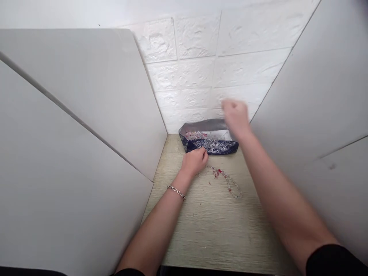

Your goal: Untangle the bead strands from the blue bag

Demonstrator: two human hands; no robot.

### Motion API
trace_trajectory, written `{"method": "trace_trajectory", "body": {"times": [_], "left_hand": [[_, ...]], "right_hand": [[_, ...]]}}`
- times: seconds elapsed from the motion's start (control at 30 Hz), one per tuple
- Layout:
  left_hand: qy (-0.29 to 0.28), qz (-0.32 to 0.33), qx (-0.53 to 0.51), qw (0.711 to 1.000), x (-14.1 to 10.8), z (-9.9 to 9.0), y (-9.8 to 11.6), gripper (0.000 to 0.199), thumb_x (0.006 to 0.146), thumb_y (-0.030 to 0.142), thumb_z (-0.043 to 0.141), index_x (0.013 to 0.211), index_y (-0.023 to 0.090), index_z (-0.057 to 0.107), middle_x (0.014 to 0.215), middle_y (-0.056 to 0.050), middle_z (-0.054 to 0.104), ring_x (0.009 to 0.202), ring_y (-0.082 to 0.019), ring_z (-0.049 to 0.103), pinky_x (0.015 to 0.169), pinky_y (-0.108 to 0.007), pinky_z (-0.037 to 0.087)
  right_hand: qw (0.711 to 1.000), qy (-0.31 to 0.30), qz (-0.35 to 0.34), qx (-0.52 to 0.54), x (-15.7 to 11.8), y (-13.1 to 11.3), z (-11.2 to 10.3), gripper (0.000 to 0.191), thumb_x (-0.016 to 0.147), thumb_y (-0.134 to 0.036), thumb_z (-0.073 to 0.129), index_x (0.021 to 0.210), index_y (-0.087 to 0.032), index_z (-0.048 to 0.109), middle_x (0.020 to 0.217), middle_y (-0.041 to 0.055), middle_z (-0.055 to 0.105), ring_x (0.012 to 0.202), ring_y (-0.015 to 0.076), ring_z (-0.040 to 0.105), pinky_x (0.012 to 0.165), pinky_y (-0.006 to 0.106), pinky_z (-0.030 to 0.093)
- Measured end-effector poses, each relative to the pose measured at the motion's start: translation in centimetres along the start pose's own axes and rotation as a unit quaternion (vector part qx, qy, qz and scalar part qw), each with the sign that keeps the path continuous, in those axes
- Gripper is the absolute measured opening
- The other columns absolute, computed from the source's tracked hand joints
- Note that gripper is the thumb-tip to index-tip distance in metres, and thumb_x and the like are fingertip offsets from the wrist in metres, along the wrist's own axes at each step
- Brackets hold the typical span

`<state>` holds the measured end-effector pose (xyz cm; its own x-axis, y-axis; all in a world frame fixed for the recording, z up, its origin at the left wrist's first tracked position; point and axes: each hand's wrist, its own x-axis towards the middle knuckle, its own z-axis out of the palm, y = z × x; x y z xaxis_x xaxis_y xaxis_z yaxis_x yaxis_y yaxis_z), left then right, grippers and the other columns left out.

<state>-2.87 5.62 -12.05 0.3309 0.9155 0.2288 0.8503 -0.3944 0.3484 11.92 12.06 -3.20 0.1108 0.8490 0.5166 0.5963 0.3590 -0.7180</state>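
Bead strand (227, 181) at curled left fingers (201, 156)

white brick wall (230, 57), wooden tabletop (212, 230)

The right hand (235, 115), raised at one o'clock above the dark blue foil pouch of beads (209, 140), is motion-blurred, so its grip cannot be judged. The left hand (194, 161) is curled, its fingertips hidden. Single beads are too small to distinguish. Both upper arms are cut off at six o'clock.
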Motion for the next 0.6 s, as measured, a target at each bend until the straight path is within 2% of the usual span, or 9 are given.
{"method": "trace_trajectory", "body": {"times": [0.07, 0.13, 0.2, 0.27, 0.37, 0.5, 0.6], "left_hand": [[-0.012, 0.019, 0.048, 0.999, -0.1, -0.1, 0.1, 0.030, 0.083, 0.031, 0.026, 0.080, 0.019, 0.054, 0.078, -0.005, 0.059, 0.067, -0.016, 0.054, 0.059, -0.026, 0.036], [-0.020, 0.025, 0.073, 0.997, -0.1, -0.2, 0.0, 0.032, 0.084, 0.031, 0.024, 0.084, 0.019, 0.053, 0.080, -0.006, 0.059, 0.069, -0.016, 0.055, 0.060, -0.026, 0.038], [-0.029, 0.022, 0.083, 0.996, -0.1, -0.4, -0.2, 0.034, 0.084, 0.032, 0.022, 0.086, 0.019, 0.054, 0.083, -0.006, 0.059, 0.071, -0.016, 0.055, 0.062, -0.027, 0.039], [-0.033, 0.012, 0.083, 0.996, -0.1, -0.7, -0.3, 0.035, 0.085, 0.032, 0.022, 0.088, 0.020, 0.055, 0.085, -0.006, 0.059, 0.073, -0.016, 0.055, 0.064, -0.027, 0.040], [-0.032, -0.010, 0.075, 0.997, -0.1, -0.9, -0.7, 0.035, 0.084, 0.033, 0.025, 0.086, 0.019, 0.057, 0.087, -0.007, 0.058, 0.075, -0.017, 0.055, 0.066, -0.027, 0.040], [-0.047, -0.046, 0.046, 0.997, 0.1, -1.4, -0.8, 0.031, 0.080, 0.032, 0.032, 0.079, 0.017, 0.059, 0.083, -0.010, 0.059, 0.074, -0.019, 0.055, 0.065, -0.027, 0.039], [-0.086, -0.097, 0.015, 0.991, -0.3, -3.9, 0.6, 0.026, 0.075, 0.034, 0.042, 0.071, 0.015, 0.060, 0.072, -0.011, 0.059, 0.069, -0.021, 0.055, 0.064, -0.029, 0.038]], "right_hand": [[0.995, -0.047, -0.018, -0.082, -0.2, 1.1, 2.0, 0.032, 0.081, -0.028, 0.030, 0.060, -0.014, 0.049, 0.059, 0.0025, 0.041, 0.063, 0.0131, 0.043, 0.061, 0.026, 0.034], [0.979, -0.131, -0.058, -0.148, -0.6, 2.7, 3.9, 0.028, 0.079, -0.027, 0.034, 0.060, -0.014, 0.050, 0.067, 0.0050, 0.045, 0.071, 0.0151, 0.045, 0.070, 0.027, 0.035], [0.965, -0.195, -0.053, -0.165, -1.0, 4.3, 5.1, 0.027, 0.078, -0.031, 0.037, 0.069, -0.014, 0.054, 0.079, 0.0080, 0.048, 0.081, 0.0169, 0.046, 0.078, 0.029, 0.035], [0.957, -0.245, -0.027, -0.155, -1.5, 5.4, 5.4, 0.030, 0.079, -0.037, 0.037, 0.081, -0.014, 0.057, 0.091, 0.0098, 0.048, 0.090, 0.0181, 0.046, 0.084, 0.030, 0.033], [0.951, -0.280, -0.006, -0.131, -2.1, 5.9, 4.8, 0.037, 0.080, -0.043, 0.035, 0.093, -0.016, 0.057, 0.103, 0.0103, 0.048, 0.097, 0.0181, 0.045, 0.089, 0.031, 0.031], [0.958, -0.266, -0.025, -0.103, -1.8, 4.2, 3.1, 0.035, 0.082, -0.040, 0.035, 0.094, -0.015, 0.056, 0.103, 0.0094, 0.051, 0.098, 0.0167, 0.045, 0.089, 0.030, 0.031], [0.966, -0.242, -0.046, -0.079, -1.0, 1.7, 1.1, 0.036, 0.083, -0.038, 0.034, 0.094, -0.010, 0.055, 0.101, 0.0101, 0.053, 0.094, 0.0143, 0.046, 0.087, 0.030, 0.033]]}}
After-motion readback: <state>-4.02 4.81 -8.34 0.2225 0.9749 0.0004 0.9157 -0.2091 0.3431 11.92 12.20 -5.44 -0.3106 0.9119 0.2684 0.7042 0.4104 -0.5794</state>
